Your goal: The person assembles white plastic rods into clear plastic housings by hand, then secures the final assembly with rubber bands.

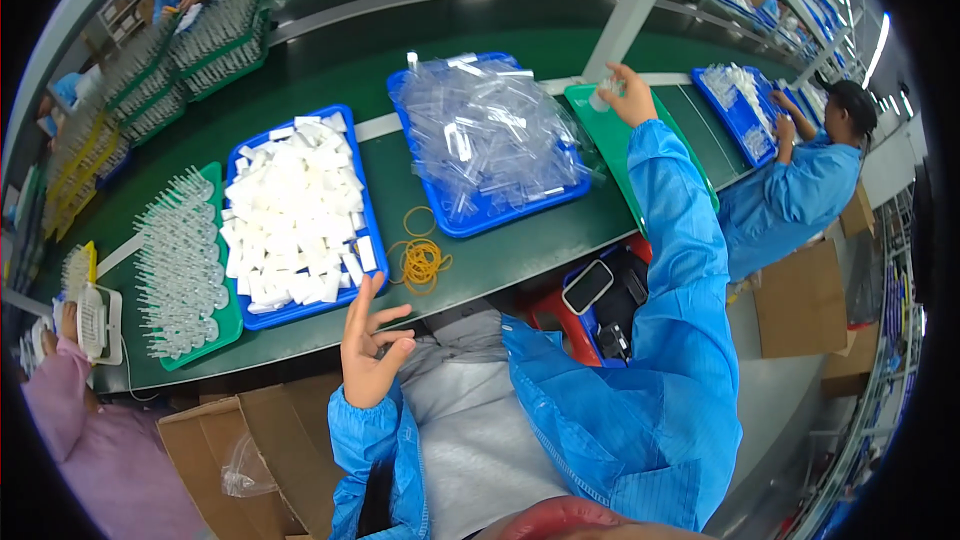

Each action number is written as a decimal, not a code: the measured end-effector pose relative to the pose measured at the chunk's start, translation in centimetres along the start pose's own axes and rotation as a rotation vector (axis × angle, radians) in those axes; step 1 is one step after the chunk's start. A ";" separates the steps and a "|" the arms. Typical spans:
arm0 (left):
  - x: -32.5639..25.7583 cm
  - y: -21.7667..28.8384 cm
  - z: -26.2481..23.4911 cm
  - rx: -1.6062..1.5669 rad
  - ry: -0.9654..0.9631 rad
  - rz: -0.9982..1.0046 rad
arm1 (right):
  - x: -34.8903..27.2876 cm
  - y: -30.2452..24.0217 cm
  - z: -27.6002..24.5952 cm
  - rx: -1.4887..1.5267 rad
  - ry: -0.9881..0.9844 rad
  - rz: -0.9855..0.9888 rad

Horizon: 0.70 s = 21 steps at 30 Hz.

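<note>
1. blue jacket (650,420), the wearer's own, lies nearest the camera, hanging open over a grey shirt (460,405).
2. left hand (375,348) is raised by the bench edge, empty, its fingers loosely spread and the thumb apart from them; nearest it is the lower corner of a blue tray (357,165) heaped with white pieces (293,210).
3. right hand (632,100) is stretched over the far end of a green tray (645,165), thumb and fingers pinching a small clear part (605,95), partly hidden; i cannot tell whether that part touches the tray.
4. between the hands, clear plastic sleeves (485,125) fill a second blue tray; orange rubber bands (421,262) lie just beside it on the green bench (475,265).
5. far left, stemmed clear pieces (180,270) stand crowded together.
6. at right, a co-worker (795,185) bends toward another tray.
</note>
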<state>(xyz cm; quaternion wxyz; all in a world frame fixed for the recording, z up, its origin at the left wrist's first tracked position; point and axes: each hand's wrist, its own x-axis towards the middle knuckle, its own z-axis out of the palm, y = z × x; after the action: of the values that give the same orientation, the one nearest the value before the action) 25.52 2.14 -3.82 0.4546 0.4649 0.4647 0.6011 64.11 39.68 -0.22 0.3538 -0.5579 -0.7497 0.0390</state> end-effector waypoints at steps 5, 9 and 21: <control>-0.4 0.0 -2.2 0.035 0.060 -0.007 | 1.5 5.3 7.1 -0.030 -0.096 0.055; 0.0 1.7 -4.8 0.085 0.120 0.025 | 2.0 10.5 7.3 0.104 -0.104 0.007; -3.2 0.8 -20.4 1.364 1.168 0.078 | -2.3 -4.6 -0.2 0.093 -0.110 -0.185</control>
<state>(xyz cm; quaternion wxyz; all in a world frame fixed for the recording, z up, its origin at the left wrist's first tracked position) 5.87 -3.87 -6.27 -0.2499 0.2694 0.8617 0.3499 60.80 35.93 0.91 0.3397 -0.4662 -0.8137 0.0715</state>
